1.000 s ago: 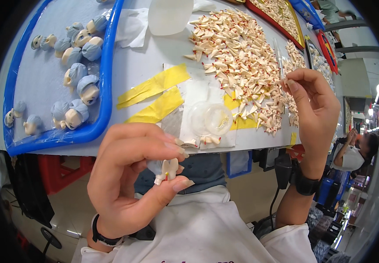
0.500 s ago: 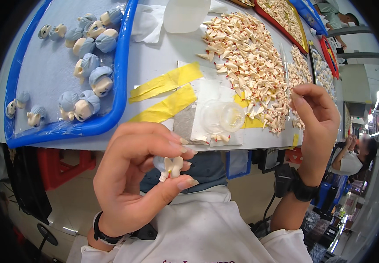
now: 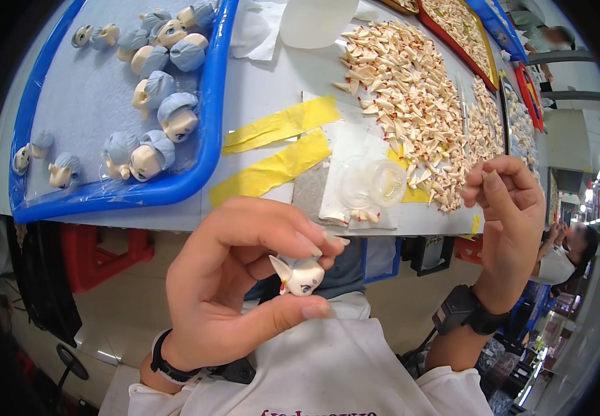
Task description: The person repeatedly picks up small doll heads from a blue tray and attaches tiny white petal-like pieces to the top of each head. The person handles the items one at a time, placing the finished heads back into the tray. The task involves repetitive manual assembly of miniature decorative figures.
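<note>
My left hand [image 3: 234,284] pinches a small figurine head [image 3: 303,279] between thumb and fingers, in front of my body. The head has pale blue hair, a painted eye and a pointed ear [image 3: 281,267] with a red and yellow bit beneath it. Raised at the right, my right hand [image 3: 511,208] has its thumb and fingertips drawn together beside the pile of small pointed ear pieces [image 3: 411,97]; what they hold, if anything, cannot be made out. A clear little cup [image 3: 387,184] stands on white paper between the hands.
A blue-rimmed tray [image 3: 211,132] at the left carries several blue-haired heads. Yellow tape strips [image 3: 283,125] lie on the table. A translucent white container [image 3: 317,24] and a red-rimmed tray [image 3: 463,41] of pieces are farther back. A person [image 3: 567,253] sits at the far right.
My left hand has shifted right and turned the figurine head, so its painted eye and pointed ear now show. My right hand has lowered slightly, its fingers more closed. The view has shifted a little.
</note>
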`<state>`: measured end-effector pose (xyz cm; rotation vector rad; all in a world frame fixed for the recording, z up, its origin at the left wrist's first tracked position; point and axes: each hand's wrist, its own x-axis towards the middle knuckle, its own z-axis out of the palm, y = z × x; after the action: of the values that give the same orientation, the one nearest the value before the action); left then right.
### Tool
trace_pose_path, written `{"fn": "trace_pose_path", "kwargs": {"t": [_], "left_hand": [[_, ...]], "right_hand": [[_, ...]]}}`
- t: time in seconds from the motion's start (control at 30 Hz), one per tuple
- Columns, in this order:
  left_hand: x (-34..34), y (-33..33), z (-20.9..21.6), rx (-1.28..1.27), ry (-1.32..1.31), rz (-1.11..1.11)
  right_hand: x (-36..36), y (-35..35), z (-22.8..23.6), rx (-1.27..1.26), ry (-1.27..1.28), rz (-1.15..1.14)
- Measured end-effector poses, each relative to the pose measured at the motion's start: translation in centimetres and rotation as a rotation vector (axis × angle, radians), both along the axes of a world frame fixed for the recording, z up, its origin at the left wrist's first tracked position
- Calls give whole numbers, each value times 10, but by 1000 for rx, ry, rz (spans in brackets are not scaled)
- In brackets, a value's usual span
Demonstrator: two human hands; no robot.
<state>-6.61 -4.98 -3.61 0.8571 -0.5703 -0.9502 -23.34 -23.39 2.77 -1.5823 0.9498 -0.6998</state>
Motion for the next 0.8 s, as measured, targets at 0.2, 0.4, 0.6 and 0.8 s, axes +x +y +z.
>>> {"fn": "trace_pose_path", "kwargs": {"t": [0.2,0.4,0.6,0.8], "left_hand": [[18,1,-16,-142,-434,-122],[5,0,-7,-77,-152,-73],[5,1,-2,-38,-45,-151],[13,2,-14,-133,-276,-139]], "right_hand": [[-7,2,0,100,-195,167],[2,-2,-3,-81,-227,279],[19,9,0,-242,-99,47],[16,-2,-10,-370,-110,152]]}}
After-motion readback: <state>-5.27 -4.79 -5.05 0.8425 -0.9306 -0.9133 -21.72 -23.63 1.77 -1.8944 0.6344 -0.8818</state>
